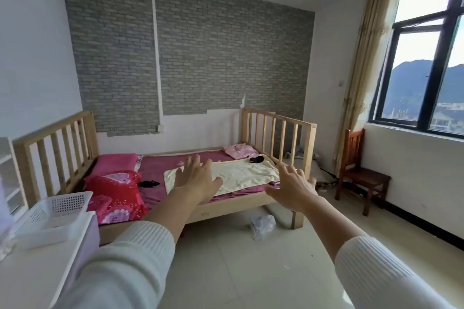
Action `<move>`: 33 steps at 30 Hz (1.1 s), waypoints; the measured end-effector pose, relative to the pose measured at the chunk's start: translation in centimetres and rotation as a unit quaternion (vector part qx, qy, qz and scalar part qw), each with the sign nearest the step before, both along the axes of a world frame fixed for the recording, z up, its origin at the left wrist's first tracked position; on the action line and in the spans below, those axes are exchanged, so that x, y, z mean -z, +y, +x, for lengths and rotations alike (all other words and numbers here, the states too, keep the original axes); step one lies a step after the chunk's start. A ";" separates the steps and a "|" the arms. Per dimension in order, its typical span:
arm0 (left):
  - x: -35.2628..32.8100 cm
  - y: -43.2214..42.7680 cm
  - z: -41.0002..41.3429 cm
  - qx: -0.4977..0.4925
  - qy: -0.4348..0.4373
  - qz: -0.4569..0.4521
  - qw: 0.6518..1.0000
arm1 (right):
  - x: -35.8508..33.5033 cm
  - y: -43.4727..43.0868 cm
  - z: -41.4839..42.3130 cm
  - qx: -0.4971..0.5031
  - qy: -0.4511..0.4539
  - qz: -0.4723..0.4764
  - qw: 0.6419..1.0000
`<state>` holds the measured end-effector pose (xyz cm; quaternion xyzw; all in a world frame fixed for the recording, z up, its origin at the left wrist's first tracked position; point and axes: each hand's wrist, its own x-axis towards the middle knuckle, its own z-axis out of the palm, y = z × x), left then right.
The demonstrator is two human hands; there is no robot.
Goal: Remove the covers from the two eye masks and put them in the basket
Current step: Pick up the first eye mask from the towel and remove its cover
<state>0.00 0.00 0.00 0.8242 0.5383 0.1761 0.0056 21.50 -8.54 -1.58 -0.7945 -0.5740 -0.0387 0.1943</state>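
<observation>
Two black eye masks lie on a wooden bed. One eye mask rests on the purple sheet beside a red heart-print pillow. The other eye mask sits at the far edge of a cream towel, near the foot rail. A white perforated basket stands on a white surface at the left. My left hand and my right hand are stretched out in front of me with fingers spread, holding nothing, well short of the bed.
A pink folded garment lies at the bed's far corner. A crumpled plastic bag is on the tiled floor by the bed. A wooden chair stands under the window at the right. Slatted rails close both bed ends.
</observation>
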 end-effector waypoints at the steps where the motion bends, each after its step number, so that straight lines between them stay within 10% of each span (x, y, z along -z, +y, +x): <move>1: 0.4 0.4 0.5 -0.002 0.003 0.005 1.000 | 0.1 0.3 0.3 0.001 -0.002 -0.001 1.000; 33: 7.8 55.2 34.2 0.075 0.017 -0.038 0.996 | 5.8 52.9 32.1 0.057 -0.032 -0.032 0.997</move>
